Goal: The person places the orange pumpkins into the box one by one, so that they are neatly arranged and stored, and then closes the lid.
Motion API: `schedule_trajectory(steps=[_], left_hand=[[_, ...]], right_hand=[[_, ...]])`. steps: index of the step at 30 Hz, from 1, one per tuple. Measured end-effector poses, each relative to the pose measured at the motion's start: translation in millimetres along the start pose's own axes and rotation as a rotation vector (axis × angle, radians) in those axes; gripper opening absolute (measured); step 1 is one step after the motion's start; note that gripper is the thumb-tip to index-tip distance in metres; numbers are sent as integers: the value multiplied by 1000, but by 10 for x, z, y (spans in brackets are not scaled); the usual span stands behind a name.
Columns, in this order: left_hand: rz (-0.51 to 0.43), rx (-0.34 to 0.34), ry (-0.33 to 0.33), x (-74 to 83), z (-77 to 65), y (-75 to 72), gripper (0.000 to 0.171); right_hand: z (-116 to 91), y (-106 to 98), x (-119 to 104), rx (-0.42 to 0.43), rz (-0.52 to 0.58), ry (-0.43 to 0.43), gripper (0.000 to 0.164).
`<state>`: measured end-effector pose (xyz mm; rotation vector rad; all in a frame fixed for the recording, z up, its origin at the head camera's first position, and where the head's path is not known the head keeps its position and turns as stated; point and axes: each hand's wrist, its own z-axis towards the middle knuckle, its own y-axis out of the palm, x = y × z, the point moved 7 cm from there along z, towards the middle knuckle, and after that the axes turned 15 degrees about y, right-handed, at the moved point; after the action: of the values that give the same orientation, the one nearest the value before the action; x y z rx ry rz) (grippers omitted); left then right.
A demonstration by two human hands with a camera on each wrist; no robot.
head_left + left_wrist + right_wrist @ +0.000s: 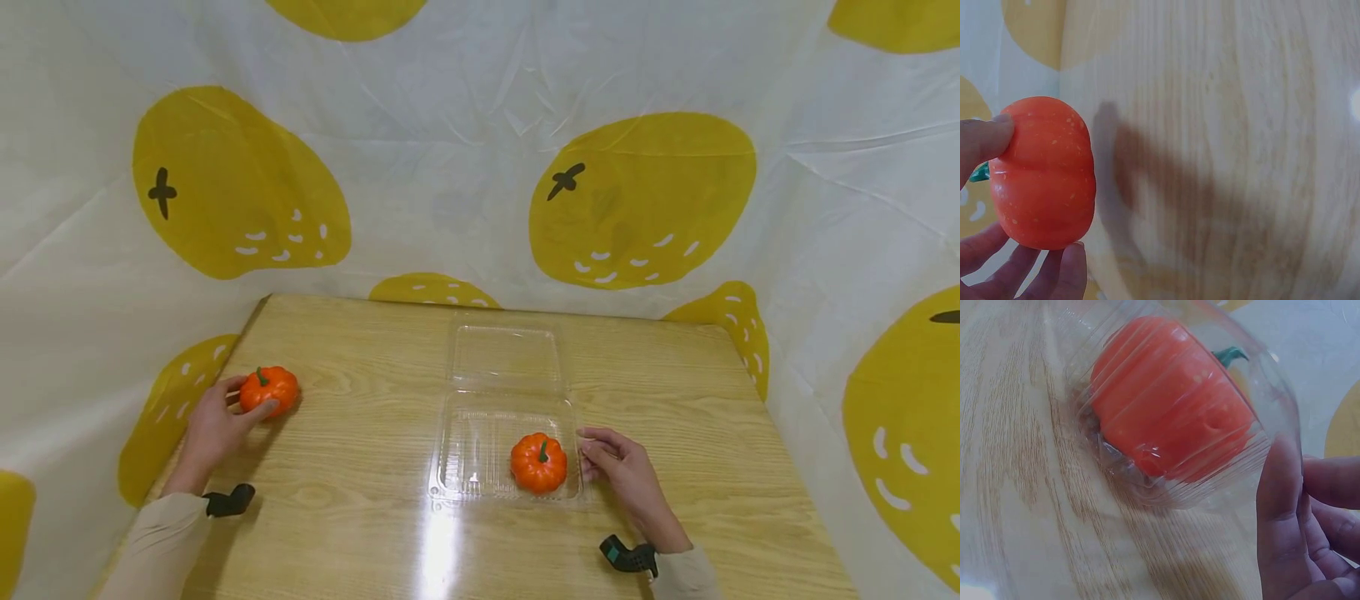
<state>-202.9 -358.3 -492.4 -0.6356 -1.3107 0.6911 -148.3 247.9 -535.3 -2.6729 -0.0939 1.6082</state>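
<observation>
At the table's left side, my left hand (217, 425) grips an orange toy pumpkin (272, 392) with a green stem. In the left wrist view the thumb lies on one side of this pumpkin (1044, 175) and the fingers on the other; its shadow falls on the wood beside it. A second orange pumpkin (538, 463) sits in the right part of a clear plastic clamshell box (472, 450), whose lid (506, 354) lies folded back. My right hand (622, 471) pinches the box's right edge between thumb and fingers. Through the clear wall, the right wrist view shows that pumpkin (1172, 400).
The box stands on a light wooden table (360, 517), near its middle. A white cloth (442, 192) printed with big yellow fruit hangs behind the table and on both sides. Each wrist carries a black camera mount, such as the one at the right wrist (628, 557).
</observation>
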Motion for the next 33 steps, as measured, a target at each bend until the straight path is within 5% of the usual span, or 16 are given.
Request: schedule_trajectory(steps=[18,33], left_hand=[[-43,30,110,458,117,101,75],[-68,-36,142,782,146,335,75]], right_hand=[[8,-18,32,6,14,-1,43],[15,-19,54,14,19,32,44]])
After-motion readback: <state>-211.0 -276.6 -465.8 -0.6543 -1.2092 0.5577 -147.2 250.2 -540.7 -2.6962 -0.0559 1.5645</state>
